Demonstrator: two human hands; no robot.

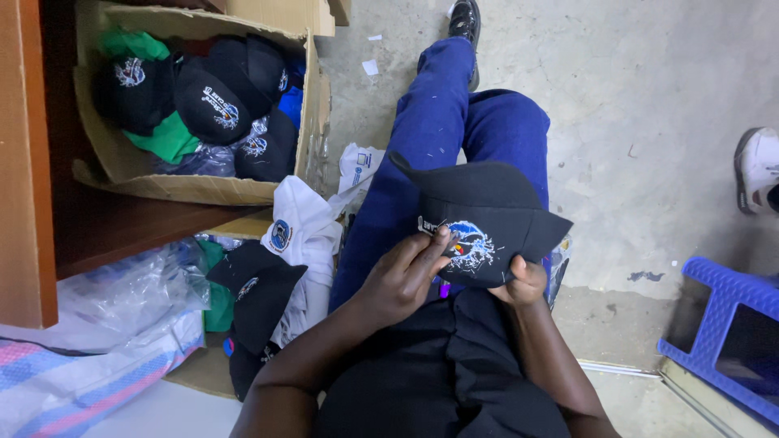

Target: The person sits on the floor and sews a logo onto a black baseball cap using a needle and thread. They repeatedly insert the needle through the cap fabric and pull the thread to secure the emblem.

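A black cap [487,207] with a blue and white embroidered emblem on its front rests on my lap, over my blue trousers [454,130]. My left hand [403,274] lies on the cap's front, its fingertips pinching at the left edge of the embroidery. Under the cap's lower right rim, my right hand [525,281] grips the cap from below, fingers curled around the edge. A small purple object shows just beneath the cap between my hands; what it is cannot be told.
A cardboard box [130,166] at upper left holds several black caps and green and blue cloth. White garments [304,235] and more black caps [256,292] are piled at my left. A blue plastic stool [714,324] stands at right. Another person's white shoe [756,166] is at the right edge.
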